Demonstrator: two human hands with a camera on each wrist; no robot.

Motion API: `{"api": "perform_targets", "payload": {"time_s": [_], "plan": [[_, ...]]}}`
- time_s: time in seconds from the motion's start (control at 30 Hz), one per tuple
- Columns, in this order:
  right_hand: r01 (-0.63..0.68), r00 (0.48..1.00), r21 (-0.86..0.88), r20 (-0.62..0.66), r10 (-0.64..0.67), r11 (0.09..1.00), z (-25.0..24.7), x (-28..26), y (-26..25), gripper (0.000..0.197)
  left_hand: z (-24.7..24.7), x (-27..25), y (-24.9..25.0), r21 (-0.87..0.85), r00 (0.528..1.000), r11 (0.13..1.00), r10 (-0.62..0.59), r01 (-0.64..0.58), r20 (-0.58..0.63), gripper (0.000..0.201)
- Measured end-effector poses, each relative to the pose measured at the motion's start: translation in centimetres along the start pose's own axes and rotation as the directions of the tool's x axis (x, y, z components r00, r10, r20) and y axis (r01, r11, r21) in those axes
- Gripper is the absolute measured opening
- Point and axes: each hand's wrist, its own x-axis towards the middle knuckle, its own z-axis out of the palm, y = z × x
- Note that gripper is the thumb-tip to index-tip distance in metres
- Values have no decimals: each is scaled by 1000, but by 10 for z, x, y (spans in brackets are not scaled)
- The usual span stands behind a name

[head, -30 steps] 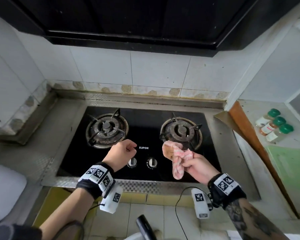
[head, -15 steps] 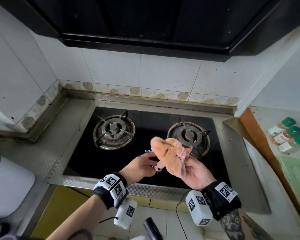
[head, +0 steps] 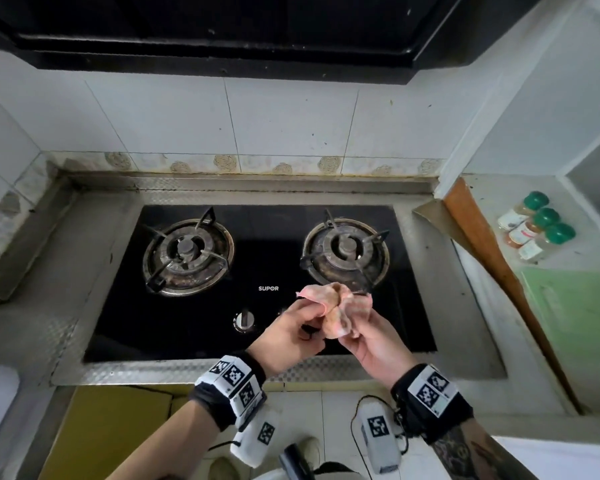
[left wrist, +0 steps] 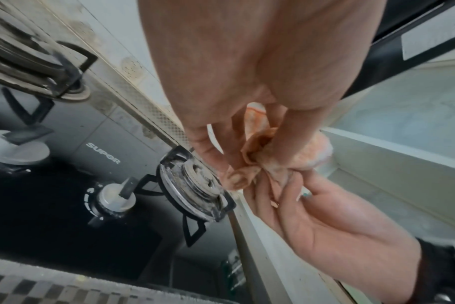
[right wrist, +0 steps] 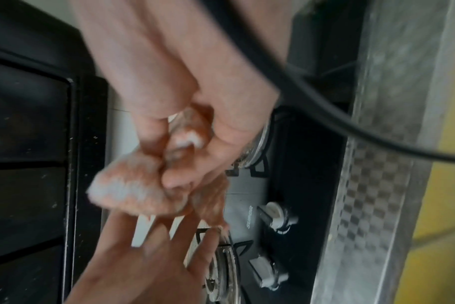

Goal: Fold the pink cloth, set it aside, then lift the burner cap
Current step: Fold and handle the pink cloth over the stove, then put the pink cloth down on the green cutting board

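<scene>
Two burners on hob point(head: 174, 327): left burner point(head: 187, 255), right burner point(head: 344, 251). Knob point(head: 244, 320) in front, between them. Jars point(head: 537, 228) on counter point(head: 582, 258) right of hob.

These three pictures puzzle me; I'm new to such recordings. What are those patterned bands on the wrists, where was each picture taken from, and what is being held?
A person works with bare hands; no machine. The wristbands carry small cameras. The wide picture comes from a head camera looking down at a stove with two burners. The other two look along each hand. The left hand and right hand both pinch a crumpled pink cloth above the stove's front edge. Green-capped jars stand on the counter to the right.
</scene>
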Motion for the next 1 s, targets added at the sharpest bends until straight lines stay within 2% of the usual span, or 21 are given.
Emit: {"api": "perform_targets", "payload": {"time_s": [0.07, 0.13, 0.23, 0.33, 0.43, 0.5, 0.57, 0.63, 0.73, 0.83, 0.9, 0.97, 1.0], "plan": [[59, 998, -90, -21, -61, 994, -1, -10, -4, 30, 7, 3, -2, 68, 999, 998, -14, 11, 43, 55], [86, 993, -212, -60, -101, 973, -3, -16, -5, 36, 17, 8, -2, 147, 1000, 989, -11, 8, 18, 55], [102, 986, -320, -95, -139, 942, -5, -25, -3, 31, 28, 16, 3, 199, 992, 980, 16, 10, -127, 32], [179, 984, -257, 69, -167, 950, -11, -32, -13, 29, 36, 23, 6, 176, 990, 984, -16, 41, -141, 15], [192, 975, -185, 149, -166, 964, -23, -36, -20, 52, 49, 27, 5, 215, 999, 976, -15, 24, -44, 22], [227, 974, -255, 78, -214, 940, -35, -42, -19, 43, 61, 30, 6, 254, 1000, 967, -1, -4, 18, 19], [202, 976, -336, -8, -218, 920, -45, -50, -18, 35, 70, 32, 6, 294, 999, 955, 22, -34, 45, 16], [166, 971, -411, -88, -221, 896, -55, -59, -21, 36, 80, 34, 6, 311, 997, 950, 6, -29, 75, 19], [117, 946, -524, -200, -255, 843, -66, -68, -32, 31, 89, 33, 5, 325, 990, 945, -69, 26, 121, 26], [84, 934, -514, -258, -247, 854, -83, -67, -52, 19, 89, 33, 0, 364, 980, 924, -167, 117, 111, 33], [72, 874, -566, -360, -326, 821, -108, -64, -69, 19, 85, 34, -3, 359, 975, 921, -199, 150, 103, 31], [3, 730, -696, -490, -477, 718, -138, -62, -88, 28, 81, 34, -4, 357, 972, 918, -217, 172, 92, 26], [-38, 627, -751, -532, -569, 659, -148, -65, -100, 36, 80, 35, -5, 361, 971, 917, -219, 171, 97, 25]]}}
